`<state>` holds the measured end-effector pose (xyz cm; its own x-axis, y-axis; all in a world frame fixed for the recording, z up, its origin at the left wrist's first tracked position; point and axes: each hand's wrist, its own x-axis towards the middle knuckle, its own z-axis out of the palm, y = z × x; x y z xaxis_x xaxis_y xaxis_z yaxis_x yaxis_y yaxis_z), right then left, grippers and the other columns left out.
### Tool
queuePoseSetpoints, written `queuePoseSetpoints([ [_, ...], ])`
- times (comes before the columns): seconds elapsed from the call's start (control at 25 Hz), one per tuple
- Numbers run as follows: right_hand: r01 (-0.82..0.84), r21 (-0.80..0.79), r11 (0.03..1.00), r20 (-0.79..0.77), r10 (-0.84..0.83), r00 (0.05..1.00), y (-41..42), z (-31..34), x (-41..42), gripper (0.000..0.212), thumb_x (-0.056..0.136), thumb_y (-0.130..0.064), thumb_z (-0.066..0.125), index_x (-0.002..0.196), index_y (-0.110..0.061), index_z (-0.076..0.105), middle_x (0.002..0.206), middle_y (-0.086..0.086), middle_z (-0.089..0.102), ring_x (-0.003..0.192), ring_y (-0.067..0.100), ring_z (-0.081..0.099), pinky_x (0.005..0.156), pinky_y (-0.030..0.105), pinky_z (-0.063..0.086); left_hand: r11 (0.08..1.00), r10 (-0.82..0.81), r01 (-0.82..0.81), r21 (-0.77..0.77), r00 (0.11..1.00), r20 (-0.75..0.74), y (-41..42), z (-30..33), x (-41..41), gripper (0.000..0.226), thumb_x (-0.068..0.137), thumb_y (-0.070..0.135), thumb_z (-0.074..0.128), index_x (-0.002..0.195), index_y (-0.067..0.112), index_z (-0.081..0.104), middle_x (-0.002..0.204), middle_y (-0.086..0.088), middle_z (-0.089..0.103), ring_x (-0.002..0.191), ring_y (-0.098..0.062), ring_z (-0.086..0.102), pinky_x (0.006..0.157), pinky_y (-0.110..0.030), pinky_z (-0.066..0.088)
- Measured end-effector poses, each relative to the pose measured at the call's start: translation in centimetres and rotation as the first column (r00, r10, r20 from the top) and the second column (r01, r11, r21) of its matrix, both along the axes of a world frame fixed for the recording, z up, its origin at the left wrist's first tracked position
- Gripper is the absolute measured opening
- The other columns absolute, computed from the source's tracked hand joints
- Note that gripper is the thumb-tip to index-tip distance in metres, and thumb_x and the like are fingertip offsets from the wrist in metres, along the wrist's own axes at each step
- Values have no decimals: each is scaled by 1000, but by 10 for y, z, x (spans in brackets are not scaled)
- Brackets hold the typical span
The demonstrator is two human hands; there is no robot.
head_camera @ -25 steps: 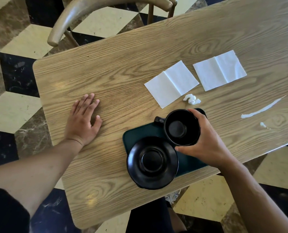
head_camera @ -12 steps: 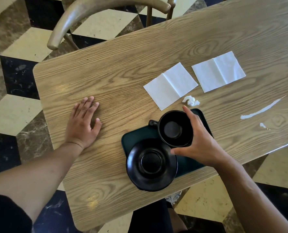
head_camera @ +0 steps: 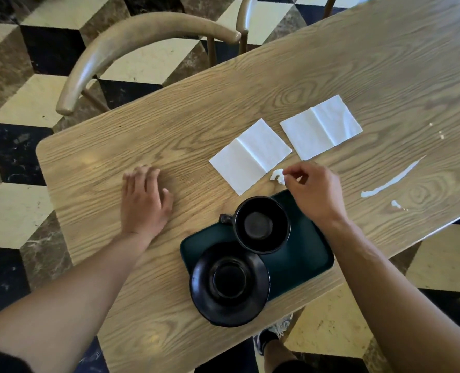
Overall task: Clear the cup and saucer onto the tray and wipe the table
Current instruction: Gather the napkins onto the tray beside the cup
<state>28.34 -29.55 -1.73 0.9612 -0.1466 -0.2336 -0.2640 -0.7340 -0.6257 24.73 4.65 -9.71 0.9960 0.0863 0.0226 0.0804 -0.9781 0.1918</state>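
Note:
The black cup (head_camera: pixel 261 224) stands upright on the dark green tray (head_camera: pixel 304 254), handle to the left. The black saucer (head_camera: pixel 230 281) lies on the tray's near left corner and overhangs its edge. My right hand (head_camera: pixel 314 192) is past the tray's far edge, thumb and forefinger pinched on a small crumpled paper wad (head_camera: pixel 275 175) that lies on the wooden table (head_camera: pixel 331 71). My left hand (head_camera: pixel 142 200) rests flat on the table, left of the tray.
Two flat white napkins (head_camera: pixel 250 156) (head_camera: pixel 321 127) lie beyond the wad. A white spill streak (head_camera: pixel 392 180) and small drops mark the table at right. A wooden chair (head_camera: pixel 132 41) stands at the far left edge. The tray sits by the near table edge.
My right hand let go of the cup, which now stands on the tray, and moved forward to the paper wad. My left hand stayed flat.

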Motion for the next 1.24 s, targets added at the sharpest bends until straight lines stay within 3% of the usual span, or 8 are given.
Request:
queuePoseSetpoints([
  [0.2, -228, -232, 946, -51, 222, 974, 33, -24, 50, 25, 89, -35, 69, 111, -23, 75, 111, -2, 66, 112, 22, 53, 97, 35, 43, 996, -33, 25, -88, 995, -90, -70, -8, 45, 77, 98, 42, 34, 160, -2, 24, 170, -22, 18, 160, -33, 9, 130, -50, 3],
  [0.32, -246, -307, 919, -97, 227, 969, 35, -38, 57, 30, 88, -41, 67, 112, -24, 73, 116, 0, 65, 115, 24, 53, 99, 36, 38, 994, -41, 37, -101, 998, -42, -76, -18, 47, 77, 96, 44, 35, 159, 0, 30, 170, -19, 21, 160, -32, 12, 130, -51, 5],
  [0.64, -230, -253, 940, -88, 215, 973, 37, -43, 54, 11, 87, -27, 60, 93, -23, 69, 102, -3, 63, 105, 21, 56, 97, 33, 38, 997, -28, 30, -77, 999, 27, -73, -23, 48, 71, 93, 39, 45, 153, 1, 42, 166, -19, 32, 157, -35, 23, 128, -55, 14],
  [0.76, -105, -147, 984, 21, 109, 994, 37, -32, 56, 7, 82, -27, 62, 85, -21, 64, 95, -5, 62, 96, 18, 57, 88, 32, 44, 997, -24, 26, -74, 1000, 19, -71, -24, 48, 72, 93, 41, 44, 154, 3, 41, 166, -18, 31, 157, -33, 21, 128, -55, 14],
  [0.88, 66, 16, 998, 170, -68, 983, 34, -18, 63, 8, 74, -25, 60, 76, -17, 57, 81, -7, 64, 79, 13, 60, 68, 14, 41, 996, -21, 21, -82, 1000, 5, -71, -25, 49, 73, 92, 42, 44, 155, 5, 38, 168, -17, 28, 158, -31, 18, 128, -54, 12],
  [1.04, 52, 161, 986, 312, -101, 945, 28, 3, 80, 11, 69, -19, 59, 75, -11, 55, 72, -16, 69, 72, -1, 65, 61, 6, 41, 998, -10, 13, -68, 999, 40, -70, -29, 48, 72, 92, 42, 46, 154, 6, 39, 167, -15, 31, 158, -28, 19, 129, -52, 12],
  [1.12, 21, 218, 976, 322, -92, 942, 24, 12, 85, 9, 67, -18, 58, 73, -14, 52, 69, -20, 68, 66, -4, 65, 59, 8, 44, 998, -15, 19, -60, 998, 67, -69, -31, 48, 71, 92, 41, 47, 154, 6, 40, 166, -14, 33, 158, -28, 21, 129, -50, 12],
  [1.24, -22, 366, 930, 271, -84, 959, 16, 25, 85, 7, 68, -12, 56, 73, -16, 52, 68, -7, 68, 61, 13, 63, 54, 27, 49, 998, -18, 21, -52, 997, 73, -69, -32, 47, 70, 93, 42, 47, 153, 6, 41, 166, -14, 33, 158, -27, 20, 129, -50, 12],
])
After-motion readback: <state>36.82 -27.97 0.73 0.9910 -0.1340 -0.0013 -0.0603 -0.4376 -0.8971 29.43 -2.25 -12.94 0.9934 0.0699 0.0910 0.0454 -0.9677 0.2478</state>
